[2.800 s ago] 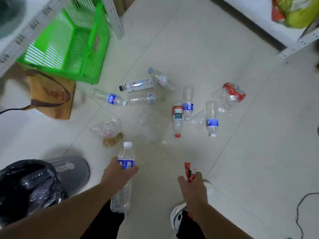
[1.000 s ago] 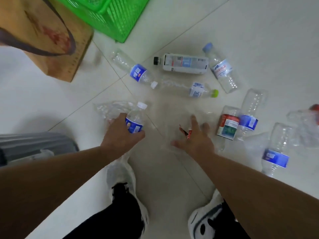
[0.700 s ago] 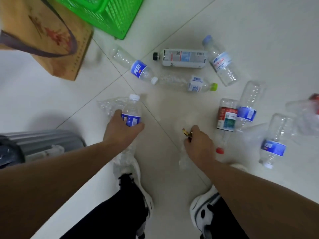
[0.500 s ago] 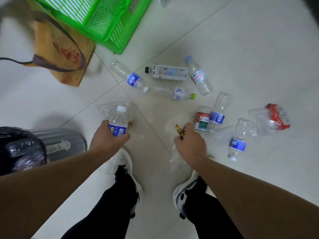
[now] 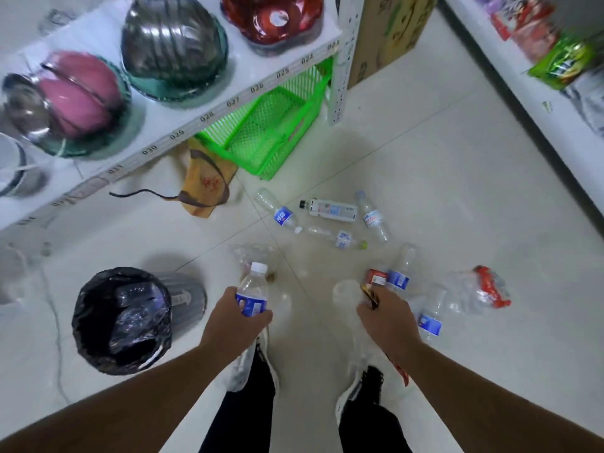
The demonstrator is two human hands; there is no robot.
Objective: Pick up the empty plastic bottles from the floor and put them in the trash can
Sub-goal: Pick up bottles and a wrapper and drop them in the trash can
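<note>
My left hand grips a clear bottle with a blue label and white cap, held upright above my left shoe. My right hand is closed on a crushed clear bottle together with a red wrapper strip that hangs below my wrist. The grey trash can, lined with a black bag, stands left of my left hand. Several empty bottles lie ahead on the floor: a blue-label one, a white one with a black cap, a green-capped one, and a crushed red-label one.
A green plastic basket and a brown cloth bag sit under a white shelf of bowls at the left. A cardboard box stands behind. Another shelf runs along the right. A crumpled plastic bag lies near my left hand.
My right hand reached to the floor, closed on a crushed clear bottle and lifted it. The view has risen and pulled back, and the whole trash can and the shelf now show.
</note>
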